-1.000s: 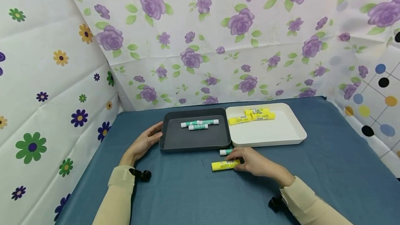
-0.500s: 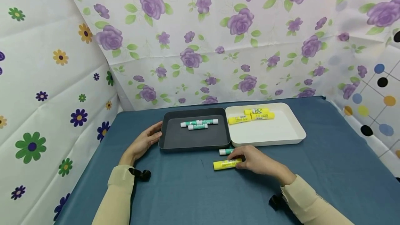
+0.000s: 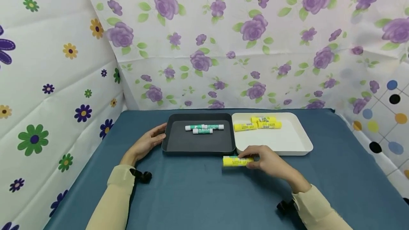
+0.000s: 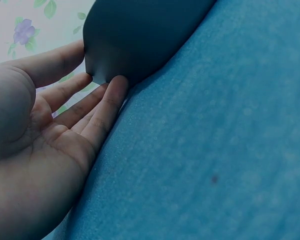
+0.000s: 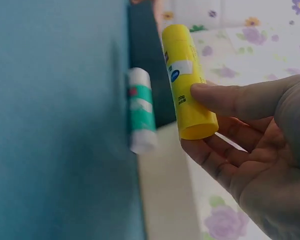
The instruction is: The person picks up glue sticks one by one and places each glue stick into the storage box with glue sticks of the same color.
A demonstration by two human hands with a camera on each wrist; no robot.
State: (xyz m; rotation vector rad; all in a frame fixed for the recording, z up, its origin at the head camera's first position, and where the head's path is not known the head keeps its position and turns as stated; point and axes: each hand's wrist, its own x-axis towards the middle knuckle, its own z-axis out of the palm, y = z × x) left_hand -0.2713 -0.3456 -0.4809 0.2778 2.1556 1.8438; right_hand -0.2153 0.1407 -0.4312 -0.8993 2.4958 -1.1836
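Observation:
My right hand (image 3: 266,160) pinches a yellow glue stick (image 3: 234,161) between thumb and fingers, in front of where the two trays meet. In the right wrist view the yellow stick is lifted above the blue cloth. Behind it lies a green-and-white glue stick (image 5: 142,110) on the cloth by the trays, almost wholly hidden in the head view. My left hand (image 3: 147,143) touches the left side of the dark grey tray (image 3: 198,146), its fingers fairly straight at the tray's corner in the left wrist view. Several green-and-white sticks (image 3: 202,131) lie in that tray.
A white tray (image 3: 274,143) adjoins the dark one on the right, holding several yellow glue sticks (image 3: 245,126). Blue cloth (image 3: 191,194) covers the table. Flowered sheets (image 3: 201,81) hang at the back and left, and a dotted sheet (image 3: 383,127) at the right.
My right hand has raised the yellow glue stick and moved it slightly right and towards the trays, now covering the green-and-white stick. The head view has tilted a little. My left hand stays at the tray.

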